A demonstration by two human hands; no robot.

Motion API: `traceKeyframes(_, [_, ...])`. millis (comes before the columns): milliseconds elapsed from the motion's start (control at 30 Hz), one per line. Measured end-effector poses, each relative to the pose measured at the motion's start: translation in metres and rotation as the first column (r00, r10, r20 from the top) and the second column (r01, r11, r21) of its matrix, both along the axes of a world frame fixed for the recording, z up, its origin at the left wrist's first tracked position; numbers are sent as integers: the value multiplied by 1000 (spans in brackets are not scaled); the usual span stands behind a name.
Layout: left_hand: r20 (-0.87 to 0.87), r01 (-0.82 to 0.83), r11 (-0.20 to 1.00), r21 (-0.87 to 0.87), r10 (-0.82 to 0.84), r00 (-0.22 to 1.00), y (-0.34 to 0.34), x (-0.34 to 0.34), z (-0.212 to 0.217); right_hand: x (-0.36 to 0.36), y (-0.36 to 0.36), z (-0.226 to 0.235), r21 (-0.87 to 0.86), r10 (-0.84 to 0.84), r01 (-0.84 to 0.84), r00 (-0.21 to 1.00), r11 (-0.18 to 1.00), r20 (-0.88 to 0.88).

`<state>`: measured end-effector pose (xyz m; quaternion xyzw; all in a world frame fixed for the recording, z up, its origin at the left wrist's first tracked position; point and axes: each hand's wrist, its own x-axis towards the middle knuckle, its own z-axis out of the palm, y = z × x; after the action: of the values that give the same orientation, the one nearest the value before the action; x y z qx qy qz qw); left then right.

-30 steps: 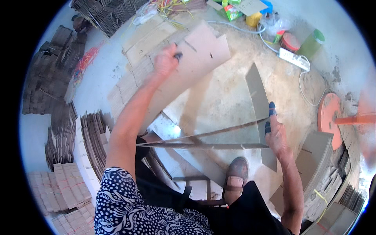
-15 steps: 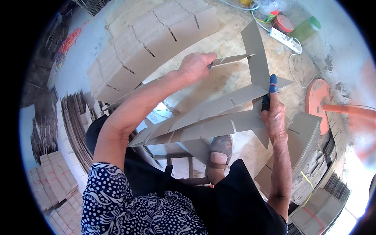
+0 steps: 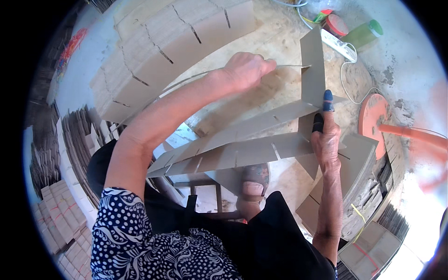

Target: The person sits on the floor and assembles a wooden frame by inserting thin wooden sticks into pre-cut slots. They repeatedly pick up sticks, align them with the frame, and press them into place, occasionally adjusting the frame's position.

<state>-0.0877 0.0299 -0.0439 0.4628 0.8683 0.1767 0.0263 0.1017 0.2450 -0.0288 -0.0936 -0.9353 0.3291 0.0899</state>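
My left hand [image 3: 247,71] is closed on a long cardboard divider strip [image 3: 290,66], seen almost edge-on. This strip runs back behind my left forearm, and its far end meets a slot in a cardboard cross strip [image 3: 312,58]. Lower down, my right hand [image 3: 325,137] grips that cross strip, with dark blue covers on the thumb and a finger. Two more slotted divider strips, an upper one [image 3: 254,123] and a lower one [image 3: 219,158], spread leftward from the cross strip over my lap. The right palm's hold is partly hidden.
Beyond my left arm lies a long row of stacked slotted strips [image 3: 156,56]. A cardboard stack [image 3: 359,151] stands beside my right hand. Farther right are an orange round-based stand [image 3: 371,119], a white power strip [image 3: 338,45] and a green jar [image 3: 364,35].
My left hand has moved slightly right and turned its strip from showing its face to nearly edge-on, its end now at the cross strip's slot. My right hand keeps its grip.
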Motion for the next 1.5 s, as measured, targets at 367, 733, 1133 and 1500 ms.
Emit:
traceKeyframes(367, [215,-152,986,-64,163,963,17,-2,5,3,-26,14,-26,157,-156,985,987,73])
traceKeyframes(733, [244,-254,950,-183,294,924,33,-5,13,-18,-36,4,98,175,-201,959,975,223])
traceKeyframes(1133, [212,-200,980,8,193,958,31,5,1,-9,-41,26,64,179,-207,935,976,305])
traceKeyframes(1500, [-121,326,916,235,-306,945,1,80,26,-20,1,-22,158,292,-342,916,926,273])
